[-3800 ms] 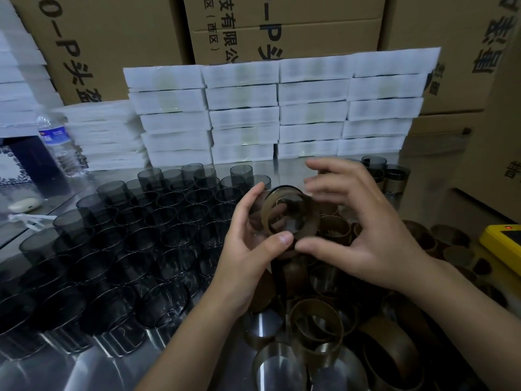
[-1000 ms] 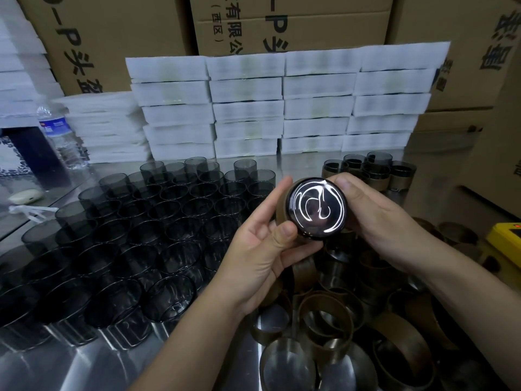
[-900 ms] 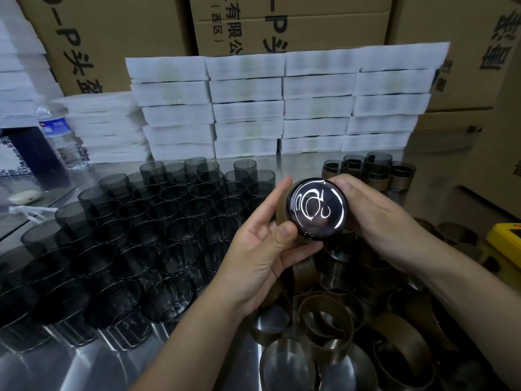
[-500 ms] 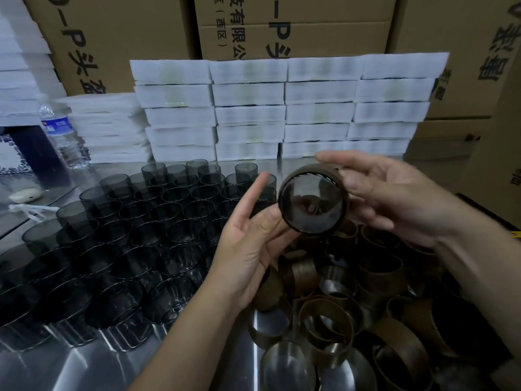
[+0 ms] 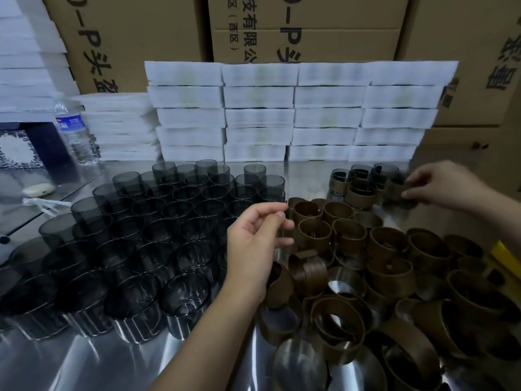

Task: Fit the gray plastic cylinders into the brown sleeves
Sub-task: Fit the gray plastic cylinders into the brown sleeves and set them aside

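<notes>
Four stacks of white trays (image 5: pixel 293 108) stand behind gray cylinders (image 5: pixel 158 221), brown sleeves (image 5: pixel 389 249).

The right hand (image 5: pixel 445 184) is blurred, and whether the sleeved cylinder (image 5: pixel 393 189) under its fingertips is gripped cannot be told. A yellow thing (image 5: pixel 504 258) is cut off by the right edge. Print on the cartons (image 5: pixel 304 32) is partly hidden by white stacks (image 5: pixel 296 108). The label on the bottle (image 5: pixel 74 128) is too blurred to be read.

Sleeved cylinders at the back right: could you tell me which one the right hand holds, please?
The rightmost sleeved cylinder, pinched by the right hand; the others stand untouched to its left.
</notes>
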Available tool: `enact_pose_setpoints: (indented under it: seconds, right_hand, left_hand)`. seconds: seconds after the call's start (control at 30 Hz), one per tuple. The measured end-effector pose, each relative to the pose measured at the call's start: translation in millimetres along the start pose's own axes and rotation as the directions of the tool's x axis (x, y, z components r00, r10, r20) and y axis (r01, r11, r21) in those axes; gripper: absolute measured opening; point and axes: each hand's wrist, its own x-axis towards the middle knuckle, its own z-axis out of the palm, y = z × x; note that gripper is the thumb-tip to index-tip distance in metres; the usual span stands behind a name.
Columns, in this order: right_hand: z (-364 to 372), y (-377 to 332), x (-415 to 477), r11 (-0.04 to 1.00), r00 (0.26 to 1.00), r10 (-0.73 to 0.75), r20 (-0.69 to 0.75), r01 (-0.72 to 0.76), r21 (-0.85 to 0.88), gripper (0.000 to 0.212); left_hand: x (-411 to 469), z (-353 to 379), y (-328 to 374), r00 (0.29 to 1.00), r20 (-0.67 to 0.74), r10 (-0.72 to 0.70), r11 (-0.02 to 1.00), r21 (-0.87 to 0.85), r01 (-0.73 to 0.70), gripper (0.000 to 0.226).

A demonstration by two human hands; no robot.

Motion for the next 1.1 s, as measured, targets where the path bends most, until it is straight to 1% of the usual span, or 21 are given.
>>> enact_pose_setpoints:
  seconds: [0.1, 0.2, 0.27, 0.37, 0.43, 0.5, 0.53, 0.57, 0.63, 0.67, 0.73, 0.83, 0.87, 0.93, 1.03, 1.1]
  right_hand:
    - [19.7, 20.7, 6.1, 0.997, 0.995, 0.057, 0.077, -0.052, -0.065, 0.016]
    - [31.5, 32.4, 9.2, 0.992, 0.987, 0.119, 0.110, -0.114, -0.050, 0.015]
    - [36.4, 36.4, 11.4, 0.991, 0.986, 0.131, 0.106, -0.127, -0.040, 0.015]
    - [39.4, 35.7, 13.1, 0.992, 0.988, 0.112, 0.109, -0.104, -0.074, 0.017]
    - [37.3, 29.1, 13.2, 0.986, 0.991, 0.084, 0.103, -0.067, -0.152, 0.024]
    - [32.0, 14.8, 11.7, 0.974, 1.000, 0.014, 0.027, -0.007, -0.225, 0.028]
    - [28.8, 4.9, 9.9, 0.973, 0.999, -0.042, -0.020, 0.036, -0.226, 0.026]
    - [25.9, -7.2, 7.2, 0.976, 0.993, -0.107, -0.056, 0.094, -0.197, 0.024]
    - [21.6, -36.5, -2.5, 0.964, 0.965, -0.256, -0.055, 0.251, -0.084, 0.020]
    - [20.9, -53.3, -10.3, 0.941, 0.942, -0.336, -0.015, 0.336, -0.036, 0.018]
    - [24.5, -86.3, -27.1, 0.875, 0.871, -0.482, 0.093, 0.484, 0.000, 0.018]
    - [42.6, -125.1, -44.9, 0.762, 0.750, -0.622, 0.227, 0.646, -0.047, 0.024]
    - [50.4, -134.9, -48.2, 0.728, 0.717, -0.650, 0.253, 0.683, -0.062, 0.027]
    - [65.3, -150.2, -51.7, 0.687, 0.686, -0.676, 0.271, 0.719, -0.105, 0.033]
    - [83.7, -164.3, -46.4, 0.651, 0.695, -0.663, 0.279, 0.719, -0.245, 0.039]
    - [89.9, -168.3, -40.3, 0.646, 0.708, -0.640, 0.298, 0.706, -0.291, 0.035]
  left_hand:
    - [-1.6, 0.1, 1.7, 0.998, 0.058, 0.004, 1.000, -0.001, -0.004, 0.030]
    - [-4.4, 2.2, 1.9, 0.988, 0.157, 0.007, 0.997, 0.072, -0.018, 0.026]
    - [-6.3, 4.5, 1.5, 0.976, 0.217, 0.006, 0.991, 0.127, -0.034, 0.025]
    - [-8.7, 7.3, -0.7, 0.967, 0.256, 0.015, 0.983, 0.174, -0.061, 0.027]
    - [-10.6, 8.2, -0.9, 0.961, 0.275, 0.030, 0.979, 0.187, -0.084, 0.027]
    - [-11.0, 6.9, 1.3, 0.959, 0.266, 0.100, 0.975, 0.166, -0.148, 0.021]
    - [-10.4, 5.1, 2.9, 0.962, 0.230, 0.147, 0.972, 0.145, -0.184, 0.018]
    - [-9.1, 2.9, 4.3, 0.968, 0.167, 0.188, 0.970, 0.121, -0.209, 0.017]
    - [-3.9, -1.7, 5.4, 0.971, -0.010, 0.238, 0.969, 0.073, -0.236, 0.019]
    - [-1.3, -3.6, 5.0, 0.964, -0.100, 0.245, 0.969, 0.058, -0.241, 0.023]
    - [2.7, -5.5, 4.5, 0.942, -0.243, 0.233, 0.972, 0.030, -0.233, 0.029]
    - [4.5, -6.4, 3.8, 0.902, -0.361, 0.238, 0.968, 0.010, -0.251, 0.030]
    - [4.5, -6.9, 3.5, 0.888, -0.387, 0.248, 0.965, 0.013, -0.264, 0.030]
    - [4.7, -8.0, 3.2, 0.863, -0.428, 0.267, 0.957, 0.016, -0.289, 0.028]
    - [5.8, -8.7, 3.4, 0.837, -0.467, 0.285, 0.949, 0.014, -0.315, 0.026]
    - [6.1, -8.5, 3.1, 0.833, -0.473, 0.287, 0.948, 0.016, -0.318, 0.028]
